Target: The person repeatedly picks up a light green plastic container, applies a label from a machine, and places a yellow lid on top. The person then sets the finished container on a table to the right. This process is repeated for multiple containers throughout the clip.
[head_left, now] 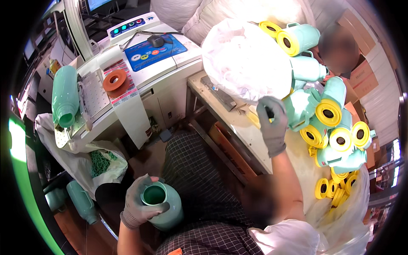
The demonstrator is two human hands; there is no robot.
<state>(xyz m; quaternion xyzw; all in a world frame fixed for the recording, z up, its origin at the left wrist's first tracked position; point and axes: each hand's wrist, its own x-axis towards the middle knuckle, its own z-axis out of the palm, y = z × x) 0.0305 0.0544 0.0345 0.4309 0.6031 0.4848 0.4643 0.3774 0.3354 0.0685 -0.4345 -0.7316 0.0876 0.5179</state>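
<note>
A pale green plastic jug body (163, 206) is held upright over the lap, low in the head view, with its round mouth open and no yellow ring fitted to it. It looks smooth, glossy and rounded, with a darker green inside seen through the opening. The gloved left hand (140, 204) is wrapped around the neck of this jug, fingers closed on the rim.

Up and to the right of the jug, the gloved right hand (272, 123) is stretched out to the heap of finished jugs (327, 123) on the workbench (238, 127); its fingers are curled, and a dark slim thing seems to be pinched in them, though what it is cannot be told. The heaped jugs are the same green, each capped with a yellow ring around a dark hole. Loose yellow rings (335, 189) are seen lying below that heap, farther right of the held jug.

By this showing, many jugs are judged finished, while the held one is still to be fitted.

Above the held jug, a white machine (153, 55) with a blue panel is seen, an orange ring (115, 80) on it. Another green jug (64, 100) is laid on its side on the machine's left wing. More green jugs (80, 202) are lying on the floor just left of the held one. A white bag (244, 59) is slumped above the right hand.
</note>
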